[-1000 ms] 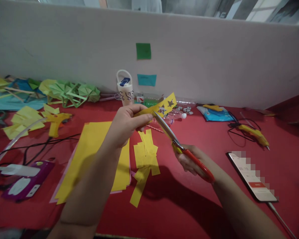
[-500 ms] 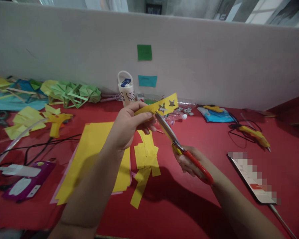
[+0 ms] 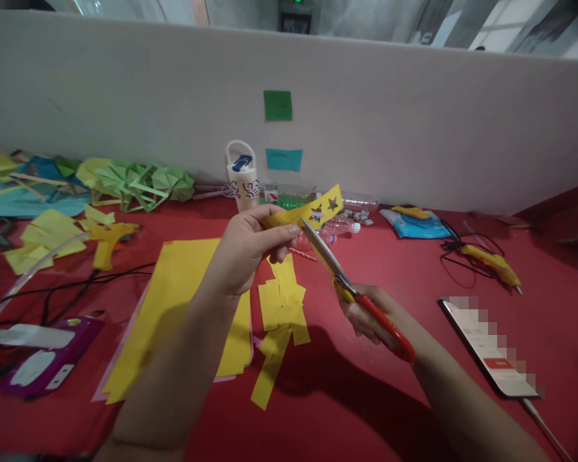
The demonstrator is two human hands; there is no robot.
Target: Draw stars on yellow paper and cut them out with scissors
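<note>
My left hand (image 3: 248, 247) pinches a yellow paper strip (image 3: 313, 208) with star-shaped holes cut in it, held up above the red table (image 3: 395, 269). My right hand (image 3: 368, 314) grips red-handled scissors (image 3: 340, 273), whose blades reach up to the strip's lower edge just right of my left thumb. Below the hands lie loose yellow paper strips (image 3: 279, 308) and a stack of yellow sheets (image 3: 173, 301).
A phone (image 3: 489, 350) lies at the right, a yellow glue gun (image 3: 491, 263) with black cable behind it. Another glue gun (image 3: 106, 237), cables and a purple device (image 3: 43, 359) sit at the left. Folded green paper shapes (image 3: 139, 179), a white cup (image 3: 243, 176) and plastic bottles line the partition wall.
The strip has tilted slightly lower and the scissors' blades have closed in on its edge. Both hands stay almost in place.
</note>
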